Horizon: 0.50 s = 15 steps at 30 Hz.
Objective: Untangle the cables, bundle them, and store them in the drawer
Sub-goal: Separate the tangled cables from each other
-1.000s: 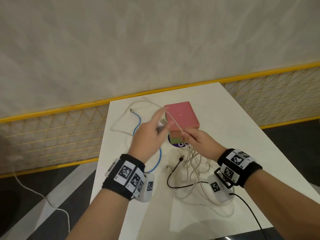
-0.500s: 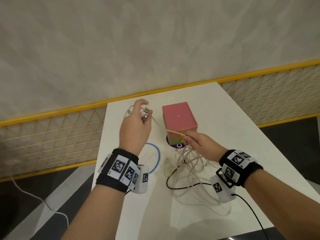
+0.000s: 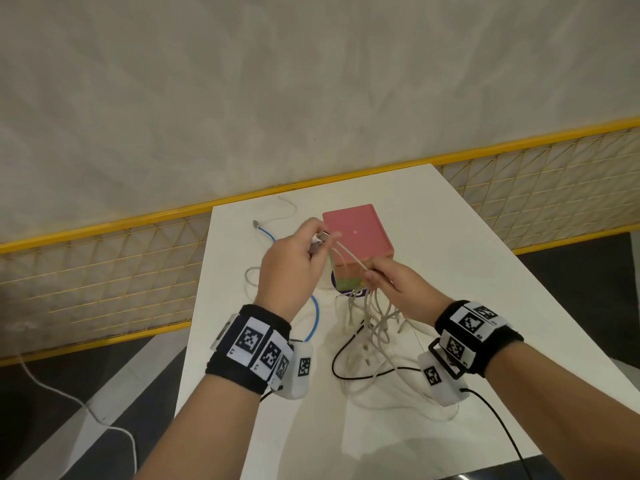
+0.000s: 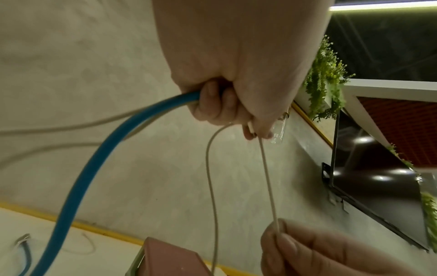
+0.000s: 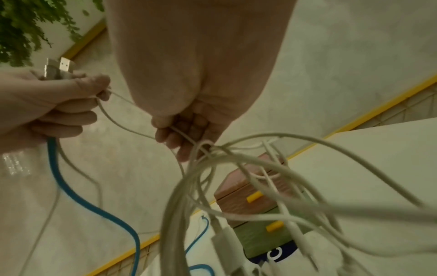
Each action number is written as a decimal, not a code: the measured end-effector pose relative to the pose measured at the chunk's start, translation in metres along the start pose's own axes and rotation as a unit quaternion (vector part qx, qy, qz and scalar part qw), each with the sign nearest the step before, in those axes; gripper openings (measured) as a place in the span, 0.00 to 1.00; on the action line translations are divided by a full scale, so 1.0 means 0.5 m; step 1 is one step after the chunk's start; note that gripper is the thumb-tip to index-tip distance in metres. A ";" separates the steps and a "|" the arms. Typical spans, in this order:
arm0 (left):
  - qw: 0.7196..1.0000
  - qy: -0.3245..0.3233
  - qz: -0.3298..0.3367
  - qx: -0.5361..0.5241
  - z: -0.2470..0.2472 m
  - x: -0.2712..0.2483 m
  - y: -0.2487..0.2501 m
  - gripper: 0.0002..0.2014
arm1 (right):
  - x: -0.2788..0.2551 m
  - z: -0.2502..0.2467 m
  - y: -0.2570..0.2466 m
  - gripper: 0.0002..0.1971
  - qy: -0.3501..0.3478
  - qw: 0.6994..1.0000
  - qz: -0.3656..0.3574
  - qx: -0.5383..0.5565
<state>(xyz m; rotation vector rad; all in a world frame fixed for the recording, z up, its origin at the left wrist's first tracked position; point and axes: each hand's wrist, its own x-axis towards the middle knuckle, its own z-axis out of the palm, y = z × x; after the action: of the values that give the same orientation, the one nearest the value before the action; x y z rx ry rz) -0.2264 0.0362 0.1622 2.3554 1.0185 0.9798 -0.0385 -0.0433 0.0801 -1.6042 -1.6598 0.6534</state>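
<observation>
While raised over the white desk [image 3: 485,258], left hand [image 3: 287,268] closed in a grip round the blue cable [image 4: 78,183] and a thin white cable [image 4: 267,179], with two metal USB plugs [image 5: 58,70] poking out past thumb and forefinger. Right hand [image 3: 398,289] just to the right, fingers curled, pinching the same white cable plus a hanging tangle of white cables [image 3: 374,327]. Short white span strung between both hands. Tangle drooping to desk near the right wrist; black cable [image 3: 349,372] looped on desk under it. Blue cable trailing from left fist down to desk, far end with plug [image 3: 256,223] lying far-left. Pink-topped drawer box [image 3: 356,233] with yellow handles just beyond hands, drawers closed. Yellow mesh fence [image 3: 104,271] behind desk.
</observation>
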 end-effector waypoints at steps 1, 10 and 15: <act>0.999 0.021 -0.015 -0.022 0.000 -0.003 -0.002 0.12 | 0.002 0.000 0.006 0.08 -0.003 1.000 -0.001 -0.018; 0.985 0.084 -0.036 -0.147 -0.016 -0.005 0.006 0.05 | -0.003 -0.007 0.036 0.14 -0.002 0.996 -0.002 -0.093; 0.979 0.082 -0.038 -0.183 -0.020 -0.002 0.028 0.06 | -0.001 0.012 0.022 0.06 0.019 0.995 -0.030 -0.088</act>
<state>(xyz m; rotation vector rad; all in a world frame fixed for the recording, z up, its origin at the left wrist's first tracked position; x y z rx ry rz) -0.2275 0.0269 0.1769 1.9495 0.8896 1.2303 -0.0365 -0.0418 0.0678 -1.6713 -1.7724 0.4533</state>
